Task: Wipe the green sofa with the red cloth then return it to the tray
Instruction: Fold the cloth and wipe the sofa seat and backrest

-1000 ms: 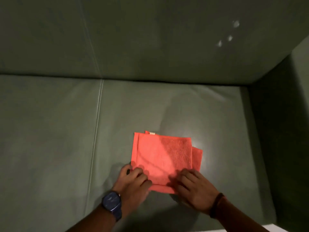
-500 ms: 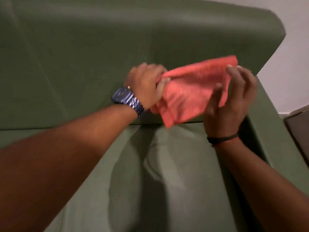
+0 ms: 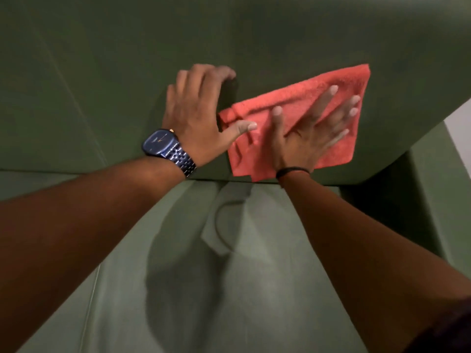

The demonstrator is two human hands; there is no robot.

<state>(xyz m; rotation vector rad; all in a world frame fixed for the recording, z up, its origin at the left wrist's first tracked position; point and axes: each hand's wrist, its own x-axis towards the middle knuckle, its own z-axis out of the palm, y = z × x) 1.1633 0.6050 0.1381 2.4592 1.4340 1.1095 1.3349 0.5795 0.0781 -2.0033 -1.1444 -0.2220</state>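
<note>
Wiping step underway: right hand (image 3: 303,138), fingers spread, presses the red terry cloth (image 3: 300,100) flat on the green sofa backrest (image 3: 127,72). Left hand (image 3: 201,115) open beside it, thumb on the cloth's edge. Next probably sweeping strokes.

Light: dim, from above.
Shadows: forearms darkened the matte green sofa seat (image 3: 254,289).
Blur: fingers (image 3: 328,94) smeared.
Edges: wide-angle bending.

A living room, we would say.
We see a green sofa (image 3: 254,34) filling nearly the whole view, with an upholstered backrest far from us, a seamed seat cushion (image 3: 254,289) near us, a padded armrest (image 3: 438,200) at right, and a plain pale wall (image 3: 461,123) beyond it.
</note>
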